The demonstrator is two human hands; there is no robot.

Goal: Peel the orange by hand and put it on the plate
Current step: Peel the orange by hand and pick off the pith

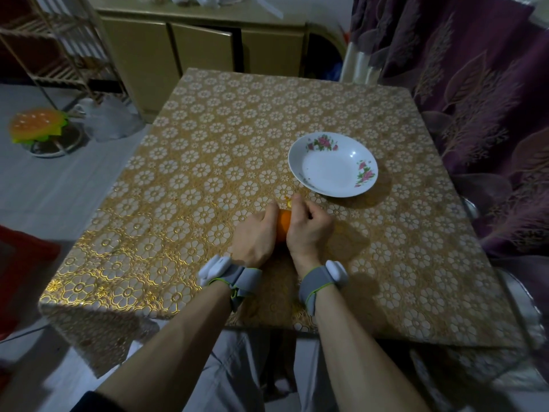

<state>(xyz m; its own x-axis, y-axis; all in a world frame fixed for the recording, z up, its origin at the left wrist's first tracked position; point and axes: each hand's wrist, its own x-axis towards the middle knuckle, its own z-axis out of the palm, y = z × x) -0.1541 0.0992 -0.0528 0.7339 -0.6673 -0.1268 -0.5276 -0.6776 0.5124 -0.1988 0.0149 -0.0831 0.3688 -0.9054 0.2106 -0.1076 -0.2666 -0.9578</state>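
An orange [283, 226] is held between both hands low over the table, only a narrow strip of it showing between them. My left hand [255, 236] wraps its left side. My right hand [310, 227] grips its right side, with the thumb up at a small raised bit of peel [287, 200] at the top of the fruit. A white plate [332, 165] with pink flower prints sits on the table beyond and to the right of the hands, with nothing on it.
The table [208, 179] wears a gold floral cloth. A purple curtain [475, 99] hangs close on the right. A beige cabinet [202, 46] stands behind the table, a wooden rack [59, 49] and a burger-shaped stool [38, 126] at the left.
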